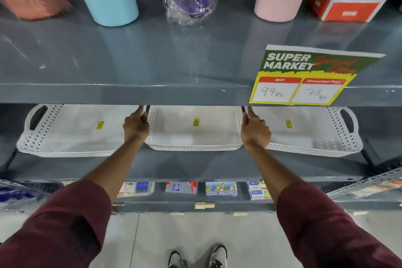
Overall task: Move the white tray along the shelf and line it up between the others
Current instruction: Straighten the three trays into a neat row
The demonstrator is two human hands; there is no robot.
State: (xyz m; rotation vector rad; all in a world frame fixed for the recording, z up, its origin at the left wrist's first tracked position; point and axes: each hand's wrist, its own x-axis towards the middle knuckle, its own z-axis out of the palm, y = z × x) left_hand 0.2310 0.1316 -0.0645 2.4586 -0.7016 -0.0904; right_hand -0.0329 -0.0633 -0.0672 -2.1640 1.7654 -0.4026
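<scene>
A white perforated tray [195,137] with a yellow sticker sits in the middle of the grey shelf [185,167], between two like trays. My left hand [137,125] grips its left end and my right hand [254,129] grips its right end. The left tray [71,135] and the right tray [311,132] lie close on either side, their inner ends hidden behind my hands. The trays' far edges are hidden under the shelf above.
The upper shelf [152,93] overhangs the trays and carries tall bottles, a wrapped purple item and a price sign [304,78]. Small boxed goods stand on the lower shelf [220,188]. Metal uprights flank the shelf at both sides.
</scene>
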